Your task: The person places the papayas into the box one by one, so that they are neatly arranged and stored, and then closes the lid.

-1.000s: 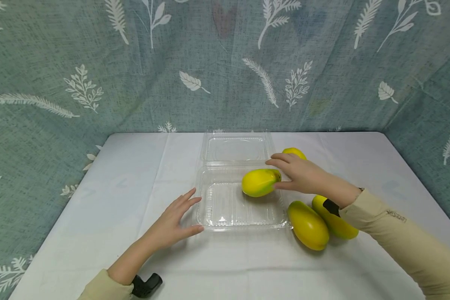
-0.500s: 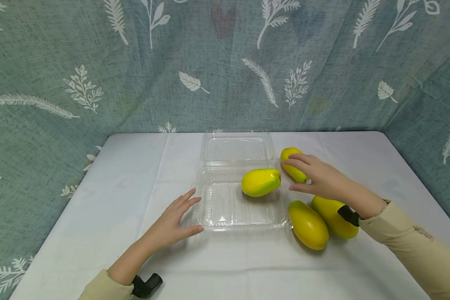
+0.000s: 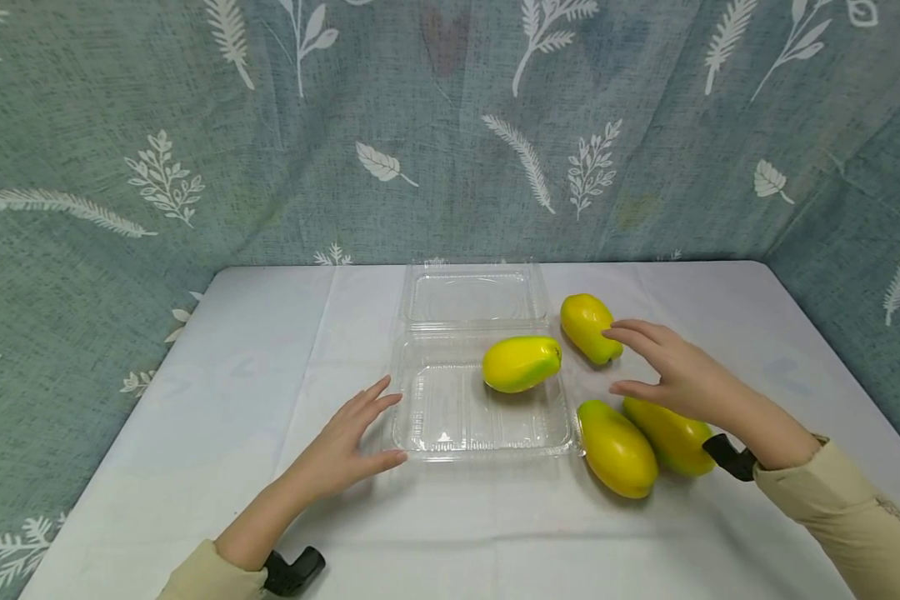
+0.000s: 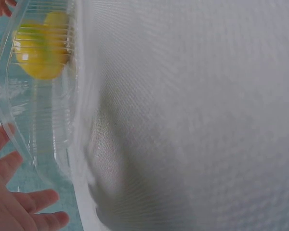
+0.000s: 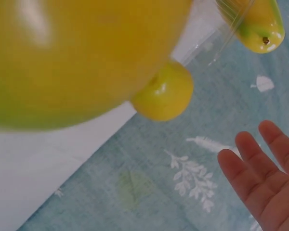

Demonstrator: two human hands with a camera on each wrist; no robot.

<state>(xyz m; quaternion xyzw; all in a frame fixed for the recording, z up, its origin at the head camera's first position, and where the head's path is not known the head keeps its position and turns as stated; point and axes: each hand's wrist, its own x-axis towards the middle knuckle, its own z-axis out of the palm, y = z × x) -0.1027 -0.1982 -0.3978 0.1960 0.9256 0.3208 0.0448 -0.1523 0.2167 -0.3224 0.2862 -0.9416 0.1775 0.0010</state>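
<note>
A clear plastic clamshell container (image 3: 446, 417) lies on the table with its lid (image 3: 472, 298) folded back. One yellow mango (image 3: 519, 365) with a green streak rests in the container's back right part. Beside the container's left rim, my left hand (image 3: 341, 446) is spread, thumb and fingers apart, holding nothing. My right hand (image 3: 682, 375) hovers with parted fingers and nothing in its grasp. Its fingertips are near a second mango (image 3: 583, 323) at the back right. Below it lie two more mangoes, one (image 3: 617, 450) by the container's right front corner, the other (image 3: 666, 437) partly hidden by the hand.
A white cloth (image 3: 495, 542) covers the table. Behind it and along the sides hangs a green-blue curtain (image 3: 435, 167) with white leaf prints. A black wrist device (image 3: 294, 571) sits at the left wrist.
My right hand has come away from the mango in the container and moved right, past the back mango, uncovering it. My left hand has stayed in place.
</note>
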